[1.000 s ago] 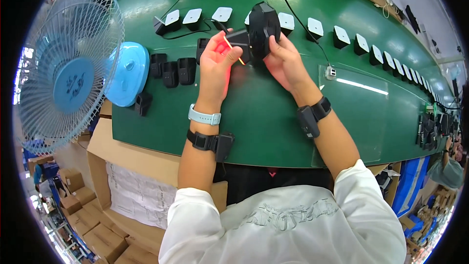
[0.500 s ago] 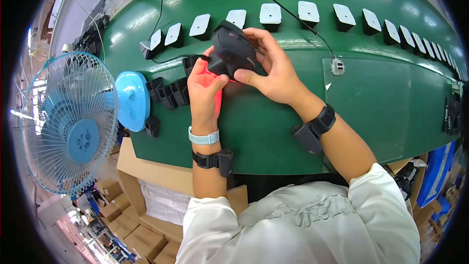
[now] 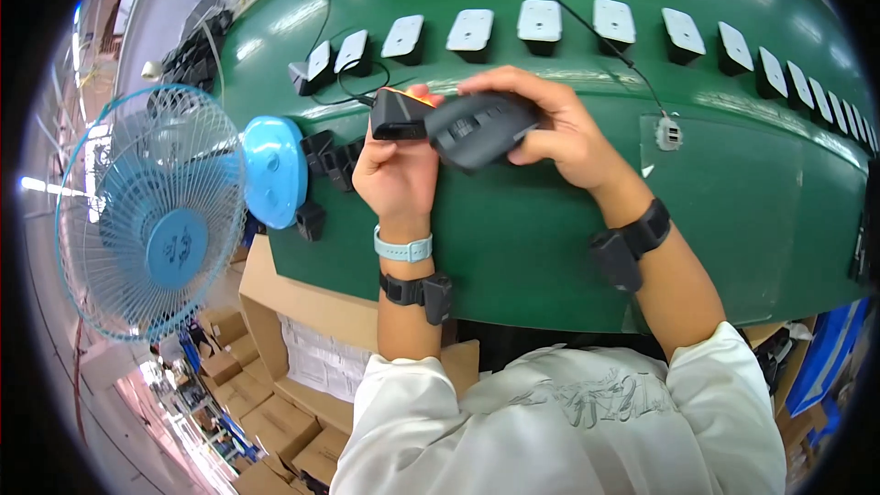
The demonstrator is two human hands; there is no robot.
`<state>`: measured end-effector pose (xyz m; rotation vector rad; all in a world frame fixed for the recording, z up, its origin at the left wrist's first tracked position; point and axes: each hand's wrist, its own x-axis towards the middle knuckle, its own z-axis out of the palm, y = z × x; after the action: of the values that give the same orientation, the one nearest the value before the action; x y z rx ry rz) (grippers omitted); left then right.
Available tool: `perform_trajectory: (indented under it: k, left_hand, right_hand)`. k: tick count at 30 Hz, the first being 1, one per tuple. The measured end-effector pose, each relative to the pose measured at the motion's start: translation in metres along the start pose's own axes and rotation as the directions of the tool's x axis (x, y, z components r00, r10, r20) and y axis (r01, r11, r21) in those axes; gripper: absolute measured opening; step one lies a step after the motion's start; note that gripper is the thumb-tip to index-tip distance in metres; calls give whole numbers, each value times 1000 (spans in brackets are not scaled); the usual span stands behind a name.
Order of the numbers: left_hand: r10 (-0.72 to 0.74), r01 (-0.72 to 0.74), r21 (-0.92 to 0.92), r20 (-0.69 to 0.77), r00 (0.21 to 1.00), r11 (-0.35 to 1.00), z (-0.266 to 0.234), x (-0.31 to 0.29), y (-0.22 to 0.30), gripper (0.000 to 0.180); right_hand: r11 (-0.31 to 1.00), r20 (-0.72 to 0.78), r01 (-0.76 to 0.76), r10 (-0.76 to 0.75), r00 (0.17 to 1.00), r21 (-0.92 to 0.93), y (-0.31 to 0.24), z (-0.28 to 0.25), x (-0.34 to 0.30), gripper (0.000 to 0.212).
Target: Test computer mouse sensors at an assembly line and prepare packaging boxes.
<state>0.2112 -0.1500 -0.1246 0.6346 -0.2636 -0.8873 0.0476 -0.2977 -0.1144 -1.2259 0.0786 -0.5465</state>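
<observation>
In my right hand (image 3: 570, 133) is a dark grey computer mouse (image 3: 486, 131), gripped between thumb and fingers and tilted over the table. My left hand (image 3: 401, 179), palm up, is closed round a small black box-shaped device (image 3: 397, 117) with a thin black cable. An orange-red glow shows along that device's upper edge. The two things meet in the picture; whether they touch I cannot tell. Part of my left fingers is hidden behind the device and the mouse.
A row of black blocks with white tops (image 3: 541, 20) curves along the green table (image 3: 513, 247). Left stand a blue fan (image 3: 174, 247), its base (image 3: 273, 171) and small black units (image 3: 339, 165). A socket piece (image 3: 669, 134) hangs off a cable. An open cardboard box (image 3: 302, 289) sits below the table edge.
The mouse has tipped from upright to lying flatter and moved right, away from my left palm. My left hand has turned, showing the box-shaped device; the red glow on its palm is gone.
</observation>
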Motion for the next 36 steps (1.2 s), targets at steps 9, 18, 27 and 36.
perform_trajectory:
  k: [9,18,27,36]
  left_hand:
    - [104,-108,136,35,994,985,2,-1,1,36]
    - [109,-135,201,136,985,970,0,0,1,35]
    - [108,-142,220,161,981,965,2,-3,1,37]
    - [91,-204,586,217,972,784,0,-6,-11,36]
  right_hand:
    - [844,468,198,70,881,-499,2,12,-8,57]
    - [821,520,222,104,848,-526,5,12,-9,50]
    - [877,360,33,162,919,-479,6,15,-8,21]
    - [952,90,-163,192,977,-258,20,19,-7,8]
